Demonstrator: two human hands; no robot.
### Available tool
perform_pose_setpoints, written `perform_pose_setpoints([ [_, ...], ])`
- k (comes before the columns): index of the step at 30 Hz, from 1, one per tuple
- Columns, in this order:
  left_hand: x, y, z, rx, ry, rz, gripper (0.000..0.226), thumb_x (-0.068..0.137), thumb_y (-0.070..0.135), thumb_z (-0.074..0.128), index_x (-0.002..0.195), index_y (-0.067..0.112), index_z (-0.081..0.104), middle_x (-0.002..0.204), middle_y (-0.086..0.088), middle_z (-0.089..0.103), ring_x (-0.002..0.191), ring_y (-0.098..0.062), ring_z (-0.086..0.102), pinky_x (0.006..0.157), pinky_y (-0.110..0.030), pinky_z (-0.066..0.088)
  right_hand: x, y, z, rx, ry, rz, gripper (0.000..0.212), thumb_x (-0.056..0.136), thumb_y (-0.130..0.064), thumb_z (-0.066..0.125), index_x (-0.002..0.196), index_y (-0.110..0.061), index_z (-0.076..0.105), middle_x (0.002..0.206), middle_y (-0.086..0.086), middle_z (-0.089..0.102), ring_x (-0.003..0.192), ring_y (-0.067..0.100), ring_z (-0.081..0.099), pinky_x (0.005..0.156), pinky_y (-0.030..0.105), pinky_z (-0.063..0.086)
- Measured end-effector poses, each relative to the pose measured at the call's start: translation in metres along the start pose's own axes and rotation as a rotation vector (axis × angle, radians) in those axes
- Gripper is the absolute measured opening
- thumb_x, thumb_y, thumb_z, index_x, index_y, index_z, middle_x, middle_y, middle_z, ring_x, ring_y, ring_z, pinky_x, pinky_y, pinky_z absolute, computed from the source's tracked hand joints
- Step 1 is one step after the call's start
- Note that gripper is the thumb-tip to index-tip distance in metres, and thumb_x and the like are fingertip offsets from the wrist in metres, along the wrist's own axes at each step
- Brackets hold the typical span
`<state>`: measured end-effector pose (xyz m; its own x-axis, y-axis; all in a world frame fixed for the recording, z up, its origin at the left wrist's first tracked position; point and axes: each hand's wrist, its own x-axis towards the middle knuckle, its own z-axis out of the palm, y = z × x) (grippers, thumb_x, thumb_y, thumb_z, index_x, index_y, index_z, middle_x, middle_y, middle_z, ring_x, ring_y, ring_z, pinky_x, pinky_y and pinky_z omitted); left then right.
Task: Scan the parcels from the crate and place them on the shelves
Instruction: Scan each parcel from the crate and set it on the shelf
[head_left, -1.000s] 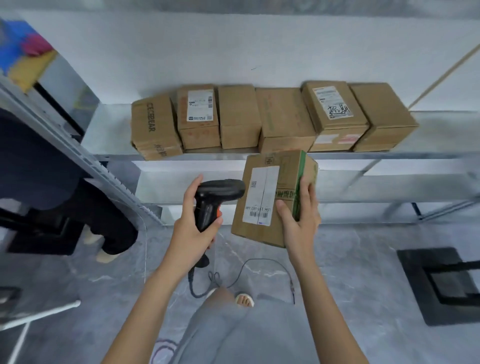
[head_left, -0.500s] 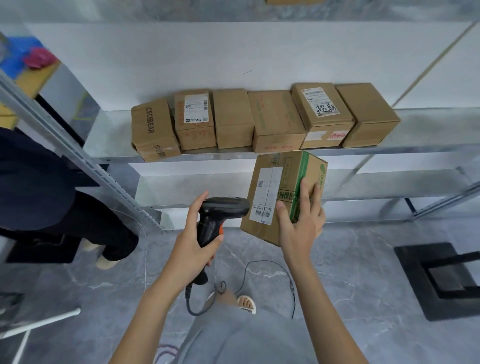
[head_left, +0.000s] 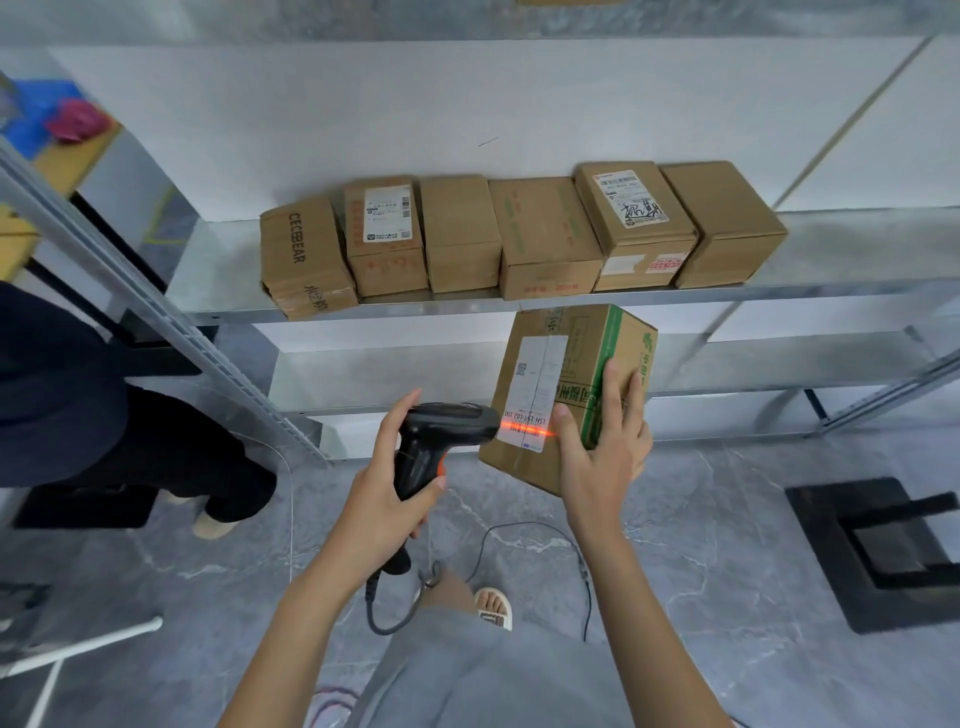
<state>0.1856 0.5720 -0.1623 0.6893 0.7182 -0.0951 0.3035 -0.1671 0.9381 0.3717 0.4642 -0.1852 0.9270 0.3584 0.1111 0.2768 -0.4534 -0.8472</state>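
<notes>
Since half second ago: red scan line now lit across label (head_left: 535, 395); scanner (head_left: 441, 441) nearer parcel (head_left: 566, 395). My left hand (head_left: 387, 499) grips scanner, right hand (head_left: 605, 457) clasps parcel, held just below shelf (head_left: 857, 280). I judge scan underway; shelving next.

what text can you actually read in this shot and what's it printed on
"CECEBEAR": top of the leftmost shelf box.
"LSH 159 L02 100", upside down, roughly: white label on the held parcel.
Green print on that parcel: unreadable.
Shipping labels on the second box and fifth box: too small to read.
</notes>
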Motion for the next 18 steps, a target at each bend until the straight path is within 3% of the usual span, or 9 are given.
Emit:
perform_pose_setpoints([
  [14,-0.007,0.006,-0.012,0.008,-0.029,0.0,0.096,0.096,0.007,0.068,0.132,0.083,0.021,0.103,0.0,0.066,0.058,-0.018,0.064,0.054,-0.029,0.056,-0.003,0.002,-0.001,0.007,0.021,0.006,0.069,0.086,-0.047,0.053,0.148,-0.054,0.024,0.166,-0.012,0.015,0.139,0.025,0.026,0.114,0.059,0.024],
  [18,-0.009,0.008,-0.021,-0.001,-0.029,0.008,0.096,0.096,0.005,0.067,0.133,0.081,0.023,0.096,0.008,0.068,0.056,-0.017,0.061,0.055,-0.028,0.055,-0.004,0.002,0.001,0.0,0.019,0.015,0.069,0.086,-0.048,0.053,0.149,-0.052,0.025,0.166,-0.012,0.015,0.139,0.026,0.027,0.114,0.059,0.024],
])
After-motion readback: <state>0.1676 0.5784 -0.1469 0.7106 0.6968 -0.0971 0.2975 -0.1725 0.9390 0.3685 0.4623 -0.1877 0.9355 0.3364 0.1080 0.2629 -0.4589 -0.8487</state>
